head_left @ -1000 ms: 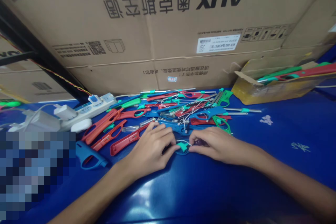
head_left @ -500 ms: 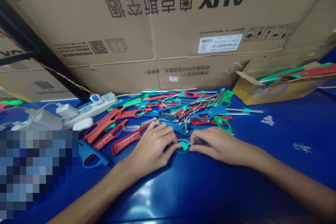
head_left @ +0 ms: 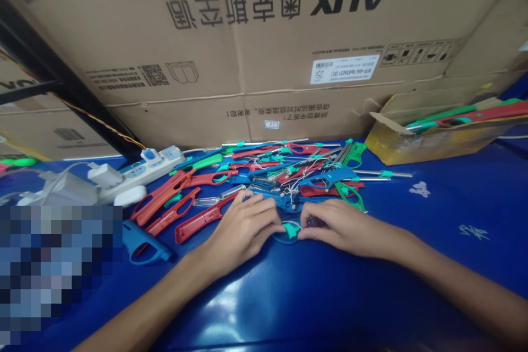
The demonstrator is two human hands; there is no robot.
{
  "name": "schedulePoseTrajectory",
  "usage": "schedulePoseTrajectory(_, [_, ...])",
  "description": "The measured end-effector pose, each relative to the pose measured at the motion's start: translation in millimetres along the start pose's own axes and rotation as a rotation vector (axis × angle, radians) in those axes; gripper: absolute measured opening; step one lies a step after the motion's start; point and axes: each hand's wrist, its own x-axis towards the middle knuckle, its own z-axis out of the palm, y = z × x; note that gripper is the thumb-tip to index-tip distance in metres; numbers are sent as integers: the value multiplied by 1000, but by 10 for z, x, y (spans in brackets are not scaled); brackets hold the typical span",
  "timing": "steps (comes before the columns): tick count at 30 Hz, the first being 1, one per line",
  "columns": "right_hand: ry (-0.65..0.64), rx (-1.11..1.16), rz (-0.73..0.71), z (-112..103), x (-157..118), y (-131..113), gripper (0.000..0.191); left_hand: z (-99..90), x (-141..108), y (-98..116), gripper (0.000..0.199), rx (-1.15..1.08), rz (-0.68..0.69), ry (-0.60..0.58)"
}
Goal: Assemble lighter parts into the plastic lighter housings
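Near the middle of the blue table, my left hand (head_left: 248, 225) is closed, its fingertips at the left side of a small green part (head_left: 292, 229) with a thin white wire. A blue casing (head_left: 284, 239) lies just under that part, partly covered by my fingers. My right hand (head_left: 336, 229) is closed at the right side of the green part, and a dark round object (head_left: 314, 223) shows within its curled fingers. Behind both hands is a pile of red, blue and green lighter-like casings (head_left: 325, 179) with metal tubes and white wires.
A white power strip (head_left: 142, 173) with plugs lies at the left. Red casings (head_left: 160, 198) and a blue casing (head_left: 146, 245) are left of my hands. A yellow-taped carton (head_left: 437, 146) stands at the right, before a large cardboard box (head_left: 247, 77).
My hands have stayed in nearly the same place. The green part between my fingertips has shifted slightly to the right, and a little more of it shows.
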Motion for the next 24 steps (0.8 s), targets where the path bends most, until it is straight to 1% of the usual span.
schedulePoseTrajectory(4, [-5,9,-29,-3,6,3,24,-2,0,-7,15,-73,-32,1])
schedulePoseTrajectory(10, [2,-7,-41,1,16,-8,25,-21,7,5,18,84,-2,-5])
schedulePoseTrajectory(15, [-23,-4,-28,-2,-1,-9,23,4,-2,-7,22,181,34,-31])
schedulePoseTrajectory(20, [-41,29,-24,-26,-13,-16,24,10,-8,-4,23,132,19,-37])
schedulePoseTrajectory(24, [-61,39,-25,-43,-28,-23,18,10,-6,16,21,61,3,-11])
